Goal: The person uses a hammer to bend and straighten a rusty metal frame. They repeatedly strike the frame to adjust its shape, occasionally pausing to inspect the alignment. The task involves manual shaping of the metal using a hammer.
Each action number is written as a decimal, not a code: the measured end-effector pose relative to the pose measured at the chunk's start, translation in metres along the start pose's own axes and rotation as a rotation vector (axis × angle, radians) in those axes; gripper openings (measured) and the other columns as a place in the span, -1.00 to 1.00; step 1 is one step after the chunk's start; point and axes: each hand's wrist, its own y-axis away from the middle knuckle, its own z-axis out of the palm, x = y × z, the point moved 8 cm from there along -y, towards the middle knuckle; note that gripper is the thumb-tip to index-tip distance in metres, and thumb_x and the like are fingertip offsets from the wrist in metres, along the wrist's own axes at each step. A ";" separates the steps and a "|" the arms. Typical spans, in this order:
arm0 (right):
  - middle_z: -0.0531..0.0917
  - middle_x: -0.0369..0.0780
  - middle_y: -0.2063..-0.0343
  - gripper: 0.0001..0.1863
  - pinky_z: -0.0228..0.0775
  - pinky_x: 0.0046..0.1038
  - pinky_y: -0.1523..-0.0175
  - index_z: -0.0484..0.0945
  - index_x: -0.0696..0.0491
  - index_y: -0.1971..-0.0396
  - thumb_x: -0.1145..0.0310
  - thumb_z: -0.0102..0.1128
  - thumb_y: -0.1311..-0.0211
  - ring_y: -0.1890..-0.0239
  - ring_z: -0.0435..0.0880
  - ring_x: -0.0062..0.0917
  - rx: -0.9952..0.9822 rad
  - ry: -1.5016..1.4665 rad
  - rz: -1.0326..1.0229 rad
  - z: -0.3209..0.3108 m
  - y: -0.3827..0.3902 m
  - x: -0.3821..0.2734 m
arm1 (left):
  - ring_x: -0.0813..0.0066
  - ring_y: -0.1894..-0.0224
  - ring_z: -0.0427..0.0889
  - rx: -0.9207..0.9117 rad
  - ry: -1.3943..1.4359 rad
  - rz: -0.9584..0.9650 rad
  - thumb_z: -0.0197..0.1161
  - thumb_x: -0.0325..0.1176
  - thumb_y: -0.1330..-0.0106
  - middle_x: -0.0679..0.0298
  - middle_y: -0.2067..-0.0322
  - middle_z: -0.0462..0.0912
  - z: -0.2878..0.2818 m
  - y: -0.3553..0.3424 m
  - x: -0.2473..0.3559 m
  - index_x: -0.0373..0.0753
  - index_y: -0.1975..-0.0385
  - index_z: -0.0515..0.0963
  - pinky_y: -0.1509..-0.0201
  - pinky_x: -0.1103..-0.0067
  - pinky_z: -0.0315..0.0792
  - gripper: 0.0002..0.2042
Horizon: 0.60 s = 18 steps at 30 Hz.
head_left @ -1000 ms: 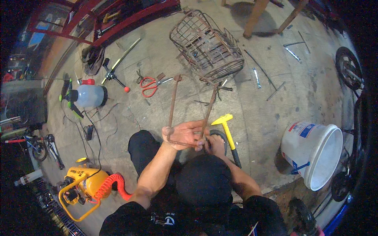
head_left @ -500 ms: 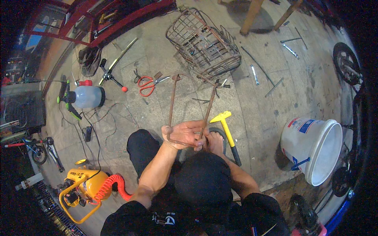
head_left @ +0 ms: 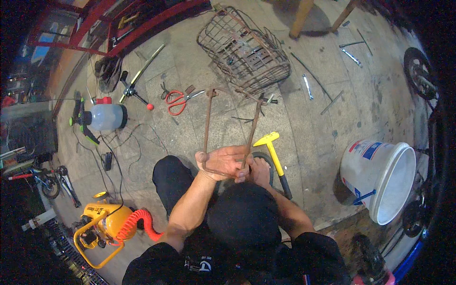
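Observation:
A rusty rod frame, bent into a long loop, stands out in front of me, its far end reaching towards a rusty wire basket. My left hand lies across the near end, palm showing, fingers closed against the right-hand rod. Beside it, my right hand is closed round the same near corner of the frame; some of its fingers are hidden behind a dark rounded shape below. On the floor just right of my hands lies a yellow hammer with a black grip.
Beyond the frame lie red-handled scissors. On the left are a spray bottle, cables and a yellow air compressor with a coiled red hose. A white bucket lies tilted at the right, with wrenches and thin rods farther off.
Both hands keep the same grip on the rod frame, which has barely moved. The surroundings have shifted slightly in view.

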 end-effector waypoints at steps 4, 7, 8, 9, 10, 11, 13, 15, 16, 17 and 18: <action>0.52 -0.19 0.37 -0.76 0.35 -0.21 0.13 0.57 0.00 0.32 0.31 0.24 0.05 0.25 0.50 -0.26 -0.011 -0.005 0.001 0.002 0.001 0.001 | 0.07 0.13 0.42 -0.036 0.121 0.041 0.37 0.23 0.16 -0.14 -0.13 0.30 0.001 -0.003 -0.001 -0.41 -0.34 0.10 0.21 0.30 0.35 0.11; 0.52 -0.19 0.37 -0.75 0.35 -0.20 0.12 0.57 0.00 0.31 0.31 0.26 0.06 0.24 0.50 -0.26 -0.015 0.016 0.013 0.002 0.001 0.003 | 0.09 0.17 0.45 -0.007 0.120 0.014 0.39 0.28 0.16 -0.02 -0.07 0.34 -0.001 -0.003 -0.004 -0.39 -0.30 0.14 0.24 0.34 0.36 0.10; 0.51 -0.20 0.37 -0.75 0.35 -0.20 0.12 0.57 -0.01 0.31 0.32 0.26 0.07 0.24 0.50 -0.26 -0.006 0.002 0.007 0.001 0.001 0.002 | 0.08 0.16 0.45 -0.004 0.111 0.006 0.39 0.28 0.16 -0.02 -0.07 0.34 0.000 -0.003 -0.004 -0.40 -0.30 0.13 0.24 0.35 0.37 0.10; 0.51 -0.20 0.37 -0.75 0.35 -0.21 0.12 0.57 -0.01 0.32 0.32 0.26 0.07 0.24 0.49 -0.27 -0.006 -0.003 0.005 0.001 0.000 0.002 | 0.08 0.16 0.46 -0.004 0.109 0.005 0.38 0.27 0.15 -0.03 -0.07 0.34 0.000 -0.003 -0.004 -0.41 -0.30 0.13 0.25 0.35 0.37 0.10; 0.51 -0.20 0.37 -0.75 0.35 -0.21 0.12 0.57 -0.01 0.32 0.32 0.27 0.07 0.24 0.49 -0.27 -0.001 0.001 0.008 0.000 0.000 0.002 | 0.09 0.16 0.46 0.005 0.105 0.001 0.38 0.27 0.14 -0.03 -0.08 0.34 0.000 -0.003 -0.004 -0.41 -0.30 0.14 0.25 0.36 0.38 0.09; 0.51 -0.20 0.38 -0.75 0.36 -0.21 0.13 0.58 -0.01 0.32 0.32 0.27 0.07 0.24 0.49 -0.27 0.004 -0.002 0.004 0.000 0.000 0.001 | 0.09 0.16 0.46 0.010 0.109 0.003 0.38 0.27 0.14 -0.03 -0.08 0.34 -0.001 -0.003 -0.004 -0.41 -0.29 0.15 0.25 0.37 0.38 0.08; 0.51 -0.20 0.38 -0.76 0.36 -0.22 0.13 0.58 -0.01 0.32 0.32 0.27 0.07 0.25 0.49 -0.27 0.019 0.013 0.001 -0.002 -0.001 0.001 | 0.10 0.16 0.47 0.006 0.111 0.007 0.37 0.26 0.12 -0.03 -0.09 0.34 0.000 -0.004 -0.004 -0.41 -0.29 0.16 0.24 0.38 0.39 0.06; 0.51 -0.20 0.38 -0.75 0.36 -0.22 0.14 0.58 -0.01 0.31 0.33 0.27 0.08 0.25 0.50 -0.28 0.010 -0.010 0.012 -0.002 -0.001 0.001 | 0.11 0.17 0.47 -0.013 0.106 0.011 0.36 0.26 0.11 -0.03 -0.11 0.34 0.001 -0.006 -0.005 -0.39 -0.29 0.17 0.23 0.38 0.39 0.05; 0.51 -0.21 0.39 -0.75 0.36 -0.22 0.14 0.59 -0.02 0.31 0.33 0.27 0.08 0.25 0.50 -0.28 0.004 -0.019 0.013 -0.002 -0.002 0.001 | 0.12 0.18 0.47 -0.020 0.108 0.011 0.36 0.26 0.11 -0.03 -0.11 0.34 0.002 -0.007 -0.005 -0.38 -0.29 0.18 0.24 0.39 0.39 0.04; 0.51 -0.21 0.39 -0.75 0.36 -0.21 0.15 0.59 -0.02 0.31 0.33 0.27 0.08 0.25 0.50 -0.28 0.000 -0.021 0.011 -0.002 -0.002 0.001 | 0.12 0.18 0.47 -0.026 0.109 0.011 0.36 0.25 0.11 -0.03 -0.11 0.34 0.003 -0.008 -0.005 -0.37 -0.29 0.19 0.24 0.39 0.39 0.03; 0.51 -0.21 0.39 -0.76 0.36 -0.21 0.15 0.59 -0.02 0.32 0.33 0.27 0.08 0.26 0.50 -0.28 -0.004 -0.022 0.010 -0.002 -0.002 0.001 | 0.12 0.19 0.47 -0.032 0.113 0.008 0.36 0.25 0.11 -0.02 -0.11 0.35 0.004 -0.008 -0.006 -0.35 -0.30 0.20 0.24 0.40 0.38 0.03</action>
